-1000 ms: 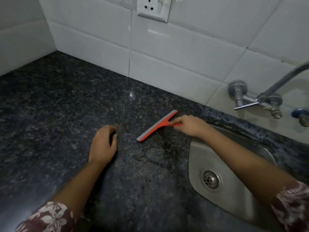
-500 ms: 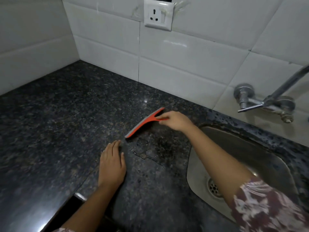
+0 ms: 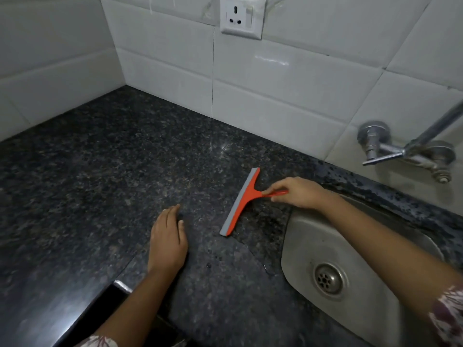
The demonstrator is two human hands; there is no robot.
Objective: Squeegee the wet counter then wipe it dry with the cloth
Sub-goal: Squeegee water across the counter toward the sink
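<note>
Squeegee [image 3: 241,204], orange with a grey rubber edge, lies with its blade on the dark granite worktop [image 3: 100,184], just ahead of the right hand [image 3: 298,192]. That hand's fingers [image 3: 276,190] are curled round the thin handle in a light pinch. The left hand [image 3: 169,240] rests palm down on the worktop, fingers straight and together, holding nothing, and the blade's near tip lies a little beyond and to the right of its fingertips. Over the last second the blade has swung. It was slanted low across the stone with small pool outlines just below it, and now it stands steeper, nearly square to the steel sink [image 3: 300,236]. The separate pools no longer show. In their place a darker wet patch fills the space between the blade and the sink rim, with a thin curved water edge [image 3: 253,249] running from the blade's near tip toward the basin. The left hand has gone from loosely bent to flat. This looks like a stroke gathering water on the sink side of the right fingers, so the squeegee step seems under way but not finished, as a few droplets sit near the left wrist. No cloth is in view, so the drying step has probably not begun.
</note>
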